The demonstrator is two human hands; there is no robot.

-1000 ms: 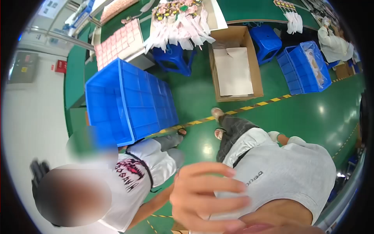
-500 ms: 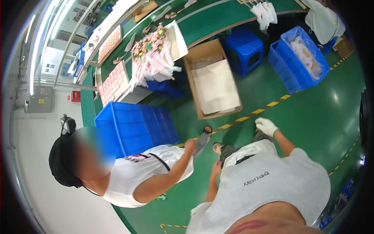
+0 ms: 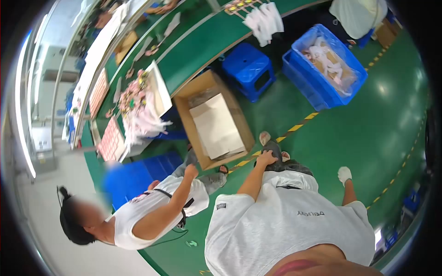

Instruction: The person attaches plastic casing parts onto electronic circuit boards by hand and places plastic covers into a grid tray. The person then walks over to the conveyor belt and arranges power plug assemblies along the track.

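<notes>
My bare left hand (image 3: 267, 158) is in front of my dark trousers, at thigh height. Its fingers look stretched out, and nothing shows in them. In a white glove, my right hand (image 3: 344, 175) hangs out to the side over the green floor. Its fingers are too small and foreshortened to read, and I see no object at it. Ahead of my left hand stands an open cardboard box (image 3: 250, 138) with white sheets (image 3: 216, 126) inside. My hands are apart from the box.
A person in a white sleeveless top (image 3: 133, 225) stands at my left, near a blue crate (image 3: 142, 177). A blue stool (image 3: 248, 69) and stacked blue bins (image 3: 299, 78) stand by the green workbench (image 3: 198, 46). Pink-and-white pieces (image 3: 142, 110) hang off its edge. Yellow-black tape (image 3: 294, 129) marks the floor.
The view has shifted, and box, stool and bins sit further left. My left hand has swung forward to thigh level; my gloved right hand has moved back and outward. The other person stands lower in view.
</notes>
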